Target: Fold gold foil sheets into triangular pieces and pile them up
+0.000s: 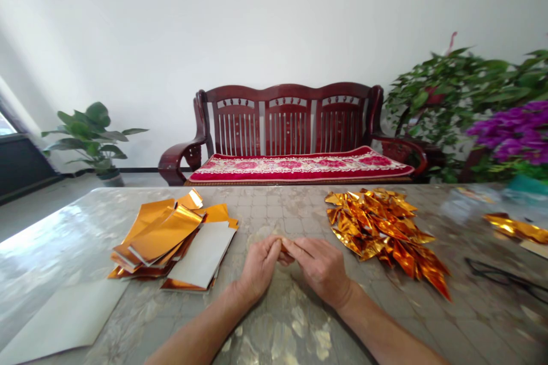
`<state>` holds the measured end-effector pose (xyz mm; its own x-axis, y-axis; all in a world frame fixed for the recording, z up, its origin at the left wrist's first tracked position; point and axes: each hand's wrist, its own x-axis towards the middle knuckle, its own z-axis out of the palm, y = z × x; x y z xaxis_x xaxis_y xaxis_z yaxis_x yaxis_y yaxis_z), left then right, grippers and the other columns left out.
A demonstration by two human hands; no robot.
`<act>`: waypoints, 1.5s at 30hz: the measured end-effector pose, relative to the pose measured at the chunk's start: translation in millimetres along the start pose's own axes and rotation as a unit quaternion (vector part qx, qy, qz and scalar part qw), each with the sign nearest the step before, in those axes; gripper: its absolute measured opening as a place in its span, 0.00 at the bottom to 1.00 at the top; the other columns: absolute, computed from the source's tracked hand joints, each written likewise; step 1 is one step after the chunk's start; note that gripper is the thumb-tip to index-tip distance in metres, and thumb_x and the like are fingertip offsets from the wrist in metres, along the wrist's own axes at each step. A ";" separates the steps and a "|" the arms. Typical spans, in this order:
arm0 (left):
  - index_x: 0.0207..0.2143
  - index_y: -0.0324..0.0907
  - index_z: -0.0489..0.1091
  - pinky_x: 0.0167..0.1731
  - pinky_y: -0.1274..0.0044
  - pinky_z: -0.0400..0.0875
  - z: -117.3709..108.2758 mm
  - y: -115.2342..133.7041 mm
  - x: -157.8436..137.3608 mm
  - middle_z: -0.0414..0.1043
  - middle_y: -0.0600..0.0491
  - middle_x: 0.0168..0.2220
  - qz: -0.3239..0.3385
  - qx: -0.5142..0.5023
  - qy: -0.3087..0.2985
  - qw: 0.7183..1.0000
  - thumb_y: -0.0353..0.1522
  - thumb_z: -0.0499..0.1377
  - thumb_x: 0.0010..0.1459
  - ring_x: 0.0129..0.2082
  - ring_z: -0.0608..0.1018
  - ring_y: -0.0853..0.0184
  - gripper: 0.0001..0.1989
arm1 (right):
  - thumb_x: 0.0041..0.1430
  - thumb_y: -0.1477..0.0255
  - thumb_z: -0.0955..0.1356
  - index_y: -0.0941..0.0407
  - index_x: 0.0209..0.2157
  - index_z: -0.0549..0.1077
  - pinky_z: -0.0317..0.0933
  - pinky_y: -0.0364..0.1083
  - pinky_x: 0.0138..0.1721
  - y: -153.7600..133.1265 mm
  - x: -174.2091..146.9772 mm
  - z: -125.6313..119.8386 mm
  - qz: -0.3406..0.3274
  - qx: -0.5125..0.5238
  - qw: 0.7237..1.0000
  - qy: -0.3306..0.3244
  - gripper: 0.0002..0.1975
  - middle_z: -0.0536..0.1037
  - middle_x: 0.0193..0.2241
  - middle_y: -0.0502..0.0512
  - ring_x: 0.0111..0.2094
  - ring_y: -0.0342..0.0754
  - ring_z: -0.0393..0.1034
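Observation:
Above the middle of the table, my left hand (262,265) and my right hand (321,267) meet with their fingertips pinched together. Between them shows a small bit of orange-gold foil paper (283,247); most of it is hidden by the fingers. To the left of my left hand lies a loose stack of gold foil paper sheets (165,228), with a sheet on its near side turned pale side up (199,255). Right of my right hand is a heap of folded, crinkled gold foil pieces (381,228), pointed at their ends.
A pale sheet (64,316) lies at the table's near left. Dark-framed glasses (507,276), a gold foil piece (518,228) and clear plastic (468,203) sit at the right. Beyond the patterned table (282,205) stands a wooden bench (289,120) with a red cushion, plants on both sides.

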<state>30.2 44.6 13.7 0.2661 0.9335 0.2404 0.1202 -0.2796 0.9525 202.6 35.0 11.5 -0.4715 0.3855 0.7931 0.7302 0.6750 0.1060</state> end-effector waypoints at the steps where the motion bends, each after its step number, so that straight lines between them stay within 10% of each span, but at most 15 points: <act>1: 0.31 0.42 0.75 0.32 0.76 0.74 -0.1 -0.4 -0.1 0.78 0.51 0.25 0.000 0.000 -0.006 1.000 0.41 0.50 0.63 0.26 0.79 0.65 0.18 | 0.68 0.76 0.62 0.52 0.52 0.75 0.58 0.46 0.33 1.3 -0.3 0.5 0.005 0.005 1.000 0.007 0.16 0.80 0.31 0.53 0.31 0.45 0.71; 24: 0.35 0.44 0.79 0.31 0.81 0.74 -5.7 -16.2 3.2 0.79 0.55 0.26 0.104 0.020 0.074 0.992 0.32 0.60 0.59 0.26 0.79 0.71 0.07 | 0.60 0.71 0.70 0.52 0.29 0.77 0.57 0.45 0.37 -0.2 6.9 8.2 0.245 0.220 0.944 -0.003 0.05 0.74 0.27 0.50 0.33 0.47 0.67; 45: 0.33 0.43 0.79 0.34 0.78 0.73 -0.8 -11.2 -0.5 0.80 0.54 0.30 0.063 0.049 0.089 0.993 0.34 0.62 0.57 0.30 0.79 0.68 0.06 | 0.60 0.74 0.70 0.53 0.30 0.77 0.55 0.46 0.36 4.2 8.2 4.9 0.159 0.161 0.973 0.040 0.05 0.75 0.26 0.51 0.32 0.47 0.66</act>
<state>27.9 47.4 3.1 0.1118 0.9126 0.3934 0.1925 -0.4082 0.8923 199.4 44.1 15.6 -0.1987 0.5654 0.8005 0.6332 0.6975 -0.3355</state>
